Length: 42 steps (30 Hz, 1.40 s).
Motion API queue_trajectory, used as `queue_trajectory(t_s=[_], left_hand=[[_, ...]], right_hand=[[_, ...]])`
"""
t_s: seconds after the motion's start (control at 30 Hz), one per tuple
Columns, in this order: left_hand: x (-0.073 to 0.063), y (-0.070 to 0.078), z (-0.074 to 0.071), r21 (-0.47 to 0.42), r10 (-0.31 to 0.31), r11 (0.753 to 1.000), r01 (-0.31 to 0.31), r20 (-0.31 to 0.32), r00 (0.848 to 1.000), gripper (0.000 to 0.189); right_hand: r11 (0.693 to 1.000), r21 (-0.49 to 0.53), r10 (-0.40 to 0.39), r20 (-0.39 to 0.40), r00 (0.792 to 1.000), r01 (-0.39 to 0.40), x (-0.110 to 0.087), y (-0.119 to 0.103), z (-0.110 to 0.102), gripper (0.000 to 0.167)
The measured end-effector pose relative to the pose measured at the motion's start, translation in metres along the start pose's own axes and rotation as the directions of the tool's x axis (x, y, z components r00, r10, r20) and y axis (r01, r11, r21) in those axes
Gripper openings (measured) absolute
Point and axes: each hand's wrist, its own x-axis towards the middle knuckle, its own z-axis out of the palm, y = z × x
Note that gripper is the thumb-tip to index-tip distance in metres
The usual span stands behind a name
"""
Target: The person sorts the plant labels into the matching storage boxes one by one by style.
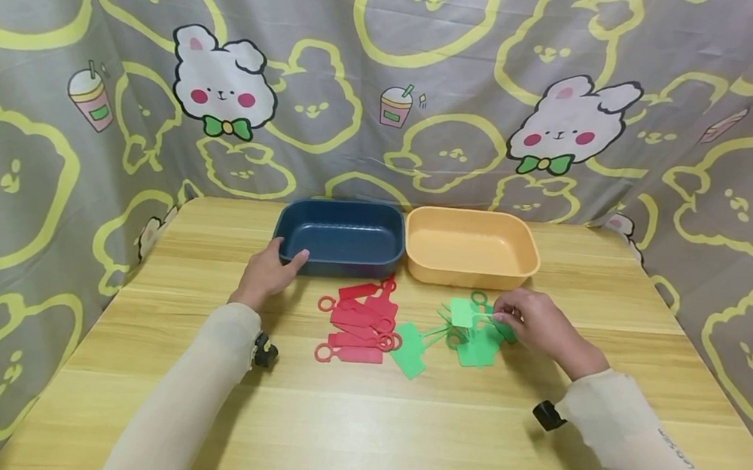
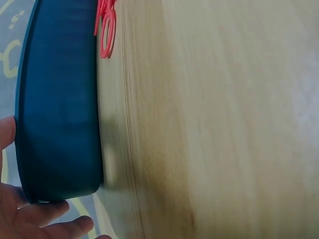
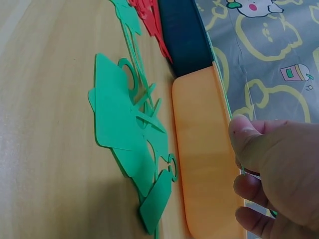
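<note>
My left hand (image 1: 267, 274) is at the near left corner of a dark blue plastic bin (image 1: 339, 268), thumb over the rim and fingers along the outside of its end wall. Beside the green pile, my right hand (image 1: 535, 318) pinches a thin-stemmed green tag (image 1: 462, 313) between thumb and fingers; the tag's square head points left. Under it lie more flat green tags (image 1: 478, 349), some with rings, overlapping on the table. To the left of these is a heap of red tags with ring ends (image 1: 359, 355). In the right wrist view, the pinched part is mostly hidden by the fingers.
A yellow-orange bin (image 1: 467, 278) stands right beside the blue one at the back of the wooden table (image 1: 358, 430). Behind both hangs a grey curtain (image 1: 344, 5) with cartoon prints. Both sleeves carry small black wrist cameras.
</note>
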Motion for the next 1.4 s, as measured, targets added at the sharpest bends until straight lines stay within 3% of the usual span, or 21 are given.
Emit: queue_trajectory(t_s=[0.3, 0.6, 0.9, 1.13, 1.4], left_hand=[[0.0, -0.001, 0.001, -0.007, -0.006, 1.0, 0.006, 0.001, 1.0, 0.092], [0.001, 0.0, 0.001, -0.022, -0.006, 1.0, 0.006, -0.004, 1.0, 0.09], [0.001, 0.003, 0.0, -0.061, -0.03, 0.998, 0.03, -0.004, 1.0, 0.089], [0.001, 0.004, -0.001, -0.081, -0.04, 0.996, 0.04, 0.002, 0.999, 0.087], [0.0, 0.004, -0.002, -0.095, -0.041, 0.995, 0.04, -0.006, 0.999, 0.086]], right_hand=[[0.999, 0.002, 0.048, 0.014, 0.999, -0.048, 0.003, 0.003, -0.002, 0.011], [0.999, -0.036, 0.037, -0.041, 0.998, -0.038, 0.01, 0.006, -0.006, 0.014], [0.994, -0.046, 0.102, -0.013, 0.995, -0.103, 0.013, 0.008, -0.009, 0.005], [0.994, -0.052, 0.097, -0.036, 0.995, -0.099, 0.017, 0.012, -0.011, 0.006], [0.988, -0.043, 0.149, -0.024, 0.989, -0.15, 0.024, 0.013, -0.015, 0.005]])
